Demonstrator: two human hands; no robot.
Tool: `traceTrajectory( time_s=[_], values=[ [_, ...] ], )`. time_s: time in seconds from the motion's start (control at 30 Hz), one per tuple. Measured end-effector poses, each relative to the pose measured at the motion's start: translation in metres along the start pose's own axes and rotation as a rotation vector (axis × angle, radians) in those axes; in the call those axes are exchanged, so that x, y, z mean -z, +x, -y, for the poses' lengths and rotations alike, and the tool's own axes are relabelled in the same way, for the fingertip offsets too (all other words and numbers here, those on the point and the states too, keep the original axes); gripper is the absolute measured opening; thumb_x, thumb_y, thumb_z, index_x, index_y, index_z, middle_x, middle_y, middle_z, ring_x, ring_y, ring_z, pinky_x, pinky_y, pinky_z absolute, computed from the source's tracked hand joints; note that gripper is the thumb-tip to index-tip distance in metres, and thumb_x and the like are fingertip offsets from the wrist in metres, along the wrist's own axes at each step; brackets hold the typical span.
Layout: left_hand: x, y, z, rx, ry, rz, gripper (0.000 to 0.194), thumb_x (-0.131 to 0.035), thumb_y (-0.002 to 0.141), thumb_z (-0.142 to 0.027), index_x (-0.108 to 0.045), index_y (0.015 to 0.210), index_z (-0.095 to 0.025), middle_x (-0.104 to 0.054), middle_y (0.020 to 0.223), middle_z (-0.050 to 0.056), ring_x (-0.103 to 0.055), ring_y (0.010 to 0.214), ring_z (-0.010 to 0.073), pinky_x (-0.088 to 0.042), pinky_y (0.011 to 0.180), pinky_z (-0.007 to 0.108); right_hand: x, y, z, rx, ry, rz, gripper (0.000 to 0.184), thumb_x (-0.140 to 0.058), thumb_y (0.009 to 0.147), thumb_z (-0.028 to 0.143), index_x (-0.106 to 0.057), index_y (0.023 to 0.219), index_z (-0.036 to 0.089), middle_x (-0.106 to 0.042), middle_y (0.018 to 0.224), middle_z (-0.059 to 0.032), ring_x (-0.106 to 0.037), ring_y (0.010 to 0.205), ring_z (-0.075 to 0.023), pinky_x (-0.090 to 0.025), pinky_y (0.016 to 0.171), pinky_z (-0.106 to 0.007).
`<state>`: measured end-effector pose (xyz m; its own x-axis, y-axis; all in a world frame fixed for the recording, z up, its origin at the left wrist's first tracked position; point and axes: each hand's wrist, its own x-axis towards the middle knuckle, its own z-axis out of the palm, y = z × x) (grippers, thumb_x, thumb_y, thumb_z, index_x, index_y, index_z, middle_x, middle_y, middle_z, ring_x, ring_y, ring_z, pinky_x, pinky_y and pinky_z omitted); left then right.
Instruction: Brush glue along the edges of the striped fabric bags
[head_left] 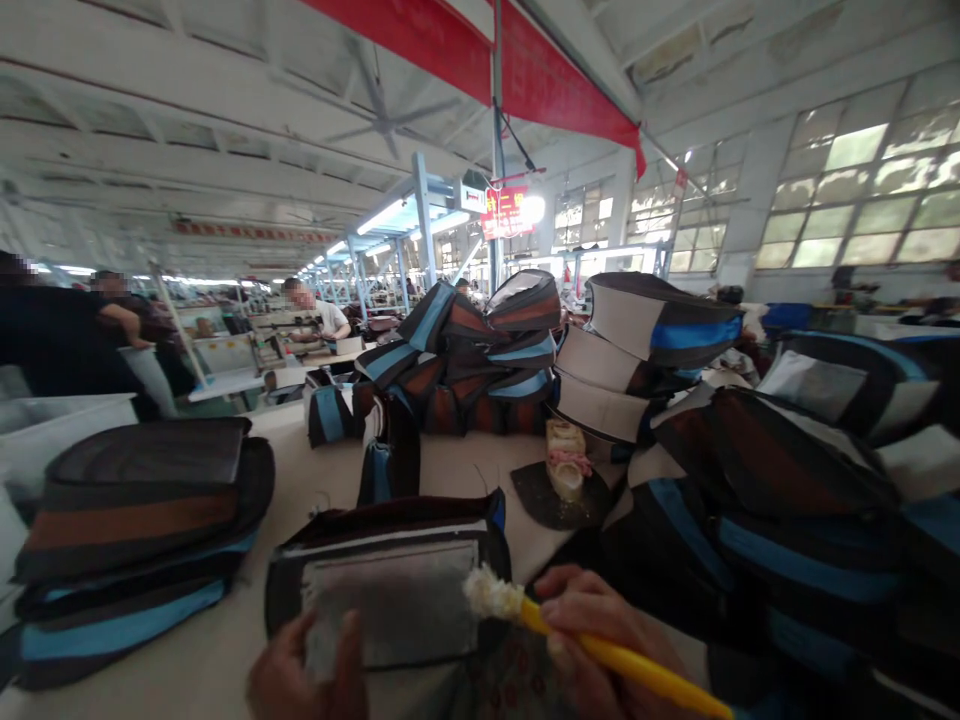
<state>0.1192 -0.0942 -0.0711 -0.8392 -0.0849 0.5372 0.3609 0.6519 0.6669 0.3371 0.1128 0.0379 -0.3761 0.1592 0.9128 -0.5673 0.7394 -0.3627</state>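
My right hand [600,640] is closed around the yellow handle of a brush [637,665]. The brush's pale, matted bristles touch the right edge of a clear plastic window on a dark fabric bag piece [390,605]. My left hand [307,665] grips that piece at its lower left, thumb and fingers over the window; the rest of the hand is cut off by the frame. Beyond the piece, a crusted pale container [568,465] with a pink band around it rests on a dark scrap [559,497].
Stacked bag pieces with brown and blue stripes stand at the left [142,520], the back [480,360] and the right [795,520]. A white bin [75,412] is at the far left. Several people work farther off, one person [322,315] at a sewing machine.
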Motion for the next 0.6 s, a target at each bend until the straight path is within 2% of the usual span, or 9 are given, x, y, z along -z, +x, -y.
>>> traceTrajectory(
  time_s=[0.03,0.1,0.17,0.27,0.37,0.53,0.6],
  values=[
    [-0.009,-0.017,-0.014,-0.151,-0.027,-0.026,0.056,-0.052,0.080,-0.070,-0.057,0.104,-0.019,-0.062,0.103,0.012,-0.059,0.102,0.0371,-0.051,0.089,0.058,0.003,-0.001,0.001,-0.042,-0.013,-0.034,0.024,-0.057,0.094,0.012,-0.060,0.115,0.023,-0.069,0.090,-0.0063,-0.069,0.088,-0.0235,-0.063,0.073,-0.033],
    [-0.027,-0.045,-0.043,-0.382,-0.072,0.014,0.061,-0.060,0.078,-0.069,-0.055,0.109,-0.016,-0.062,0.103,0.014,-0.059,0.103,0.0346,-0.053,0.088,0.052,0.009,-0.004,0.004,-0.116,-0.040,-0.121,0.024,-0.057,0.093,0.011,-0.062,0.113,0.023,-0.069,0.095,-0.0068,-0.068,0.095,-0.0234,-0.061,0.077,-0.032],
    [-0.044,-0.061,-0.070,-0.469,-0.080,0.062,0.059,-0.069,0.077,-0.060,-0.053,0.112,-0.015,-0.061,0.103,0.014,-0.059,0.101,0.0317,-0.053,0.087,0.047,0.013,-0.006,0.006,-0.169,-0.058,-0.194,0.021,-0.058,0.093,0.012,-0.064,0.110,0.023,-0.069,0.098,-0.0062,-0.066,0.097,-0.0213,-0.060,0.080,-0.029],
    [-0.063,-0.063,-0.099,-0.430,-0.103,0.135,0.052,-0.073,0.078,-0.049,-0.055,0.112,-0.014,-0.062,0.105,0.015,-0.060,0.101,0.0320,-0.051,0.089,0.047,0.021,-0.011,0.004,-0.233,-0.077,-0.237,0.016,-0.060,0.095,0.016,-0.067,0.107,0.023,-0.069,0.098,-0.0050,-0.066,0.096,-0.0190,-0.057,0.085,-0.027],
    [-0.074,-0.058,-0.116,-0.349,-0.122,0.173,0.045,-0.069,0.081,-0.040,-0.056,0.113,-0.012,-0.063,0.105,0.017,-0.060,0.103,0.0342,-0.050,0.089,0.048,0.027,-0.019,-0.002,-0.280,-0.108,-0.249,0.013,-0.063,0.094,0.020,-0.069,0.106,0.022,-0.071,0.098,-0.0062,-0.067,0.093,-0.0205,-0.056,0.085,-0.029],
    [-0.089,-0.048,-0.138,-0.292,-0.182,0.220,0.046,-0.068,0.081,-0.039,-0.057,0.116,-0.012,-0.064,0.106,0.017,-0.061,0.106,0.0344,-0.048,0.092,0.046,0.023,-0.019,-0.005,-0.348,-0.060,-0.248,0.013,-0.064,0.094,0.026,-0.071,0.102,0.020,-0.071,0.094,-0.0111,-0.068,0.085,-0.0254,-0.059,0.061,-0.030],
    [-0.092,-0.042,-0.143,-0.252,-0.218,0.237,0.041,-0.065,0.083,-0.034,-0.058,0.117,-0.012,-0.064,0.109,0.018,-0.061,0.106,0.0343,-0.047,0.092,0.046,0.019,-0.015,-0.003,-0.335,-0.020,-0.246,0.013,-0.064,0.094,0.026,-0.071,0.103,0.020,-0.070,0.092,-0.0108,-0.067,0.084,-0.0246,-0.059,0.062,-0.029]
  ],
)
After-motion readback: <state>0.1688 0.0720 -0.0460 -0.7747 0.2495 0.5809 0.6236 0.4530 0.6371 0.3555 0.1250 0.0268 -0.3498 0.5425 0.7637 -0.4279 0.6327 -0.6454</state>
